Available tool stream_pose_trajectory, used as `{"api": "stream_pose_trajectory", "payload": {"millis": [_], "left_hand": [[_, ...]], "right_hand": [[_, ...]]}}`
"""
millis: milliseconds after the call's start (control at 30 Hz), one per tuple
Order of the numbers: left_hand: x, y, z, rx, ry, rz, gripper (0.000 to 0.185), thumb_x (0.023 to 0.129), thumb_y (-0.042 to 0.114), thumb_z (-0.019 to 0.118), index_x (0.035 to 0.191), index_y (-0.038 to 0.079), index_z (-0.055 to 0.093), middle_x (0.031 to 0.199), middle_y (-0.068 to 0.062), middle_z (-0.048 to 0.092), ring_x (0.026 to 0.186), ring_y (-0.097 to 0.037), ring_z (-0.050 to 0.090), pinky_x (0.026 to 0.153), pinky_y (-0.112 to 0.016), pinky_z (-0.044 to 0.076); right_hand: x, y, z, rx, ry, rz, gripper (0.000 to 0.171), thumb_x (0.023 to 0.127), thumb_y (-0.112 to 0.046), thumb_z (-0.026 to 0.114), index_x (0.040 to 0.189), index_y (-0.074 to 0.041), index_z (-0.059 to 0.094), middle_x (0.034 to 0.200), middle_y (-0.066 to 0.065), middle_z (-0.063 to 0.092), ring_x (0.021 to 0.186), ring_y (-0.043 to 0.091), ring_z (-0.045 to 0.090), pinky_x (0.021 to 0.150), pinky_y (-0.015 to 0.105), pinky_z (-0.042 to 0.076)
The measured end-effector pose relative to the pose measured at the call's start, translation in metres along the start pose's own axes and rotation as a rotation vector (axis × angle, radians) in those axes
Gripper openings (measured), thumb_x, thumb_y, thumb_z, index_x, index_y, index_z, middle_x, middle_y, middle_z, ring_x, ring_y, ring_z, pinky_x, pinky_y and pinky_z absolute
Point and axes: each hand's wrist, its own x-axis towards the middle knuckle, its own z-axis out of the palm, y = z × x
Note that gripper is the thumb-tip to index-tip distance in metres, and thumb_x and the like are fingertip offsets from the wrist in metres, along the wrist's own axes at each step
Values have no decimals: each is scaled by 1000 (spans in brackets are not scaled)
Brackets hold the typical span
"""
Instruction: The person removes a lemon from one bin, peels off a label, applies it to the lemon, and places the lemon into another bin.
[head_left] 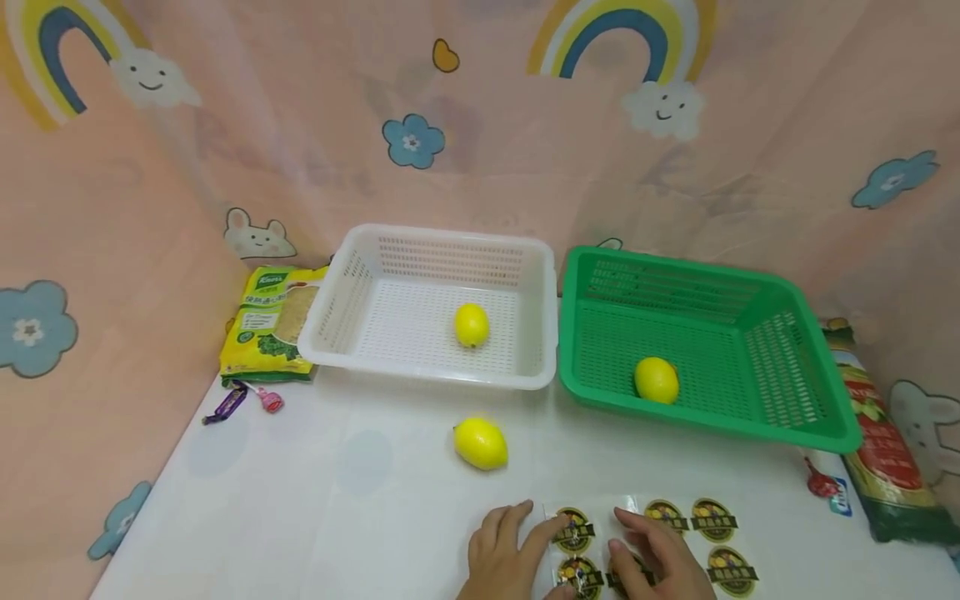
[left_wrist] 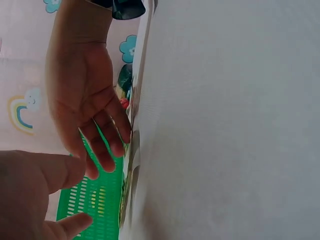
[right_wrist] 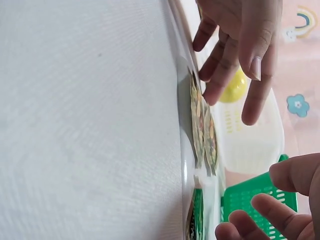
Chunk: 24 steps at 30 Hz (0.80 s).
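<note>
Lemons [head_left: 480, 442] in head view only

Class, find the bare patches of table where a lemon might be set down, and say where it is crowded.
Free: the table left of the loose lemon, below the candies. The white basket has room around its one lemon. Crowded: the near edge, where both hands sit on the sticker sheet.

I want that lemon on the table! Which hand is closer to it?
Left. The left hand lies just below the loose lemon; the right hand is farther right, on the sticker sheet.
</note>
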Motion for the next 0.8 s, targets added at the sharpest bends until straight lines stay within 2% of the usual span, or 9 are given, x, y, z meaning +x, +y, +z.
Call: {"api": "stream_pose_trajectory", "payload": {"millis": [67, 167, 333, 400, 533, 600, 667, 733, 800], "left_hand": [[1, 0, 0, -28, 6, -18, 56, 103, 63, 57, 152, 35, 54, 149, -10, 48, 134, -32, 38, 99, -58, 41], [3, 1, 1, -91, -20, -49, 54, 102, 60, 61, 151, 37, 56, 147, -6, 51, 133, -29, 39, 99, -56, 40], [7, 4, 3, -188, -32, -35, 51, 103, 59, 59, 149, 36, 58, 143, 0, 56, 131, -24, 40, 96, -52, 39], [8, 5, 5, -253, -16, -31, 45, 104, 55, 61, 145, 36, 61, 140, 6, 58, 128, -20, 41, 95, -50, 39], [11, 6, 4, -440, -13, -72, 39, 100, 43, 69, 138, 35, 68, 128, 16, 62, 115, -9, 43, 91, -41, 38], [14, 7, 2, -533, -41, -118, 38, 98, 39, 72, 136, 31, 71, 113, 17, 63, 100, -6, 47, 83, -34, 40], [17, 8, 0, -585, -73, -163, 40, 97, 37, 75, 136, 26, 72, 101, 15, 59, 87, -5, 46, 73, -28, 40], [22, 7, 0, -604, -103, -182, 43, 96, 34, 77, 137, 22, 72, 89, 14, 53, 78, -4, 45, 66, -24, 40], [25, 6, 0, -596, -120, -176, 46, 97, 31, 78, 140, 18, 70, 86, 13, 52, 77, -3, 46, 66, -24, 42]], "right_hand": [[1, 0, -1, 11, -19, 26, 38, 99, -16, 76, 134, -4, 69, 132, 16, 64, 116, 35, 67, 97, 42, 57], [2, 1, -1, 24, -28, 54, 39, 99, -16, 75, 135, -4, 68, 132, 17, 64, 117, 37, 67, 99, 45, 56], [1, 1, 0, 31, -14, 54, 39, 100, -17, 75, 136, -4, 68, 132, 17, 64, 115, 37, 67, 98, 48, 56], [0, 1, 0, 30, 0, 41, 39, 100, -17, 75, 135, -4, 68, 132, 17, 65, 115, 37, 67, 97, 49, 57], [-1, 0, 1, 33, 10, 38, 38, 102, -17, 73, 136, -3, 67, 134, 19, 64, 114, 38, 68, 96, 51, 57], [0, -1, 0, 41, 13, 46, 38, 102, -17, 71, 137, -2, 66, 135, 20, 64, 114, 37, 68, 95, 49, 58], [0, -2, -1, 57, 30, 48, 37, 103, -18, 70, 136, -2, 66, 134, 19, 65, 110, 29, 69, 90, 41, 61], [1, -4, -2, 68, 41, 49, 36, 105, -19, 69, 136, -3, 67, 134, 18, 66, 106, 21, 69, 86, 35, 62], [1, -5, -2, 85, 57, 48, 35, 105, -21, 69, 136, -4, 68, 132, 17, 67, 103, 14, 67, 82, 30, 61]]}}
